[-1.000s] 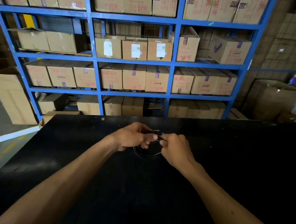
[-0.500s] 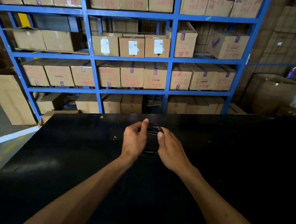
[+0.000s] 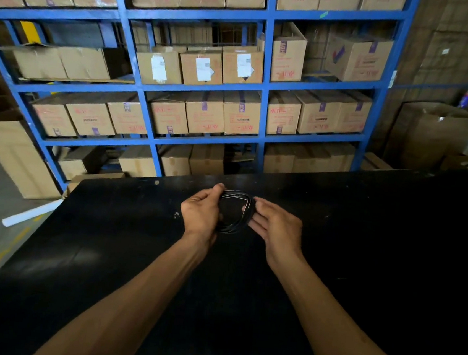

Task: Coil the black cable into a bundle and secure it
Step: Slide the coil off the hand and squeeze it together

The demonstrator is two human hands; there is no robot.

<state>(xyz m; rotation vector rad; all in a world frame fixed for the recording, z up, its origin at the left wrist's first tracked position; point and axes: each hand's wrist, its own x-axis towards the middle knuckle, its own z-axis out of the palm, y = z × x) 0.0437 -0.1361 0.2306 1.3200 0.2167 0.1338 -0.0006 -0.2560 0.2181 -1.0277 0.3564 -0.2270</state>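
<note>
The black cable (image 3: 235, 226) is wound into a small round coil of several loops, held just above the black table (image 3: 104, 250) near its far edge. My left hand (image 3: 201, 213) grips the coil's left side, thumb on top and fingers underneath. On the coil's right side my right hand (image 3: 275, 225) has its fingers spread, with only the fingertips touching the loops. Any tie or fastener is too small to make out against the dark surface.
Behind the table stands a blue metal rack (image 3: 262, 93) filled with cardboard boxes. More boxes sit on the floor at left (image 3: 15, 154) and right (image 3: 430, 134). A white tube (image 3: 31, 212) lies on the grey floor beside the table's left edge.
Both hands were pinching a loose loop close together. They have moved forward and apart, the cable now sits as a tight round coil, and my right hand's fingers have spread.
</note>
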